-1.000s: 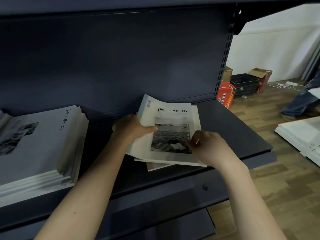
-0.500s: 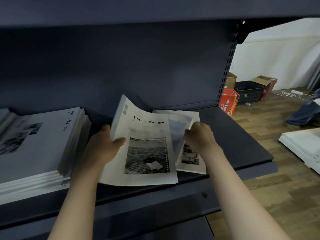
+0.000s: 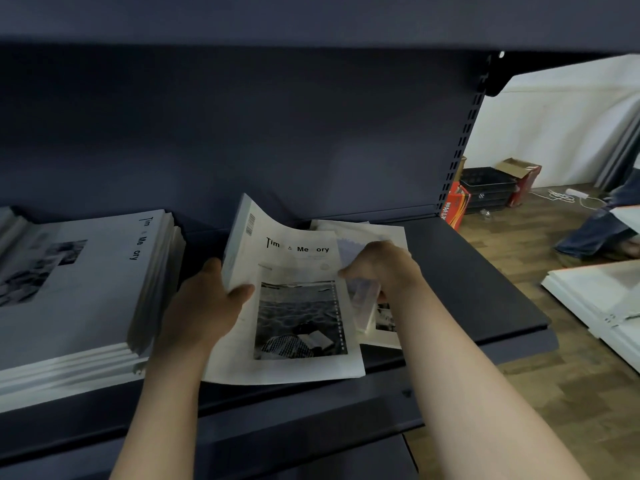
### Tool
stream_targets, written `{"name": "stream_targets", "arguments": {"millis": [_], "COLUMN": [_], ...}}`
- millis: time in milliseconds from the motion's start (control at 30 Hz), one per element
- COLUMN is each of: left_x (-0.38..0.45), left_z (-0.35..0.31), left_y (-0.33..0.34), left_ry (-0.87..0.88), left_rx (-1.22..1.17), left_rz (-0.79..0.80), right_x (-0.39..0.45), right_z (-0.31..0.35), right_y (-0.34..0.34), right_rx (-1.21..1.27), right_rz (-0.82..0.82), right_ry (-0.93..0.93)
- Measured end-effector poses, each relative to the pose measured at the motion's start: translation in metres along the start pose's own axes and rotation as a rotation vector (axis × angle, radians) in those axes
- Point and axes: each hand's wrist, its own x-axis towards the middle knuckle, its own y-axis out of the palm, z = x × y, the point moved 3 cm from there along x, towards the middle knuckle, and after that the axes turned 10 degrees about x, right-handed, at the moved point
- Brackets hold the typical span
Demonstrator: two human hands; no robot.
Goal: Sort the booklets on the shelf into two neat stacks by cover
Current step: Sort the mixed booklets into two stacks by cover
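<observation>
Left hand (image 3: 204, 303) grasps the left edge of the lifted booklet (image 3: 294, 306), thumb on the cover, fingers behind; the sheet bows up at its far corner. Finished stack (image 3: 79, 289) lies at the hand's 9 o'clock, just beside it on the shelf (image 3: 485, 289), title running front to back; the held booklet's title runs left to right. Right hand (image 3: 384, 271), at 3 o'clock, is curled on the loose booklets (image 3: 384, 233) beneath, apparently pinching one. The left hand is nearer the stack; my guess: a quarter-turn precedes landing.

left hand (image 3: 204, 306): bare, no rings | right hand (image 3: 384, 268): bare | forearms: sleeveless
</observation>
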Motion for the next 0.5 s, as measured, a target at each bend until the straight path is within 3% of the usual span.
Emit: {"name": "stream_targets", "arguments": {"millis": [100,300,500], "left_x": [0.000,-0.001,-0.002], "left_z": [-0.002,0.003,0.013], "left_y": [-0.002,-0.018,-0.041], "left_ry": [0.020,0.083,0.170], "left_rx": [0.020,0.011,0.023], "left_rz": [-0.013,-0.045,-0.109], "right_x": [-0.005,-0.008,-0.020], "right_z": [-0.001,0.000,0.005], "right_y": [0.002,0.011,0.016], "right_rx": [0.011,-0.056,-0.029], "right_rz": [0.005,-0.158,-0.064], "right_ry": [0.054,0.013,0.124]}}
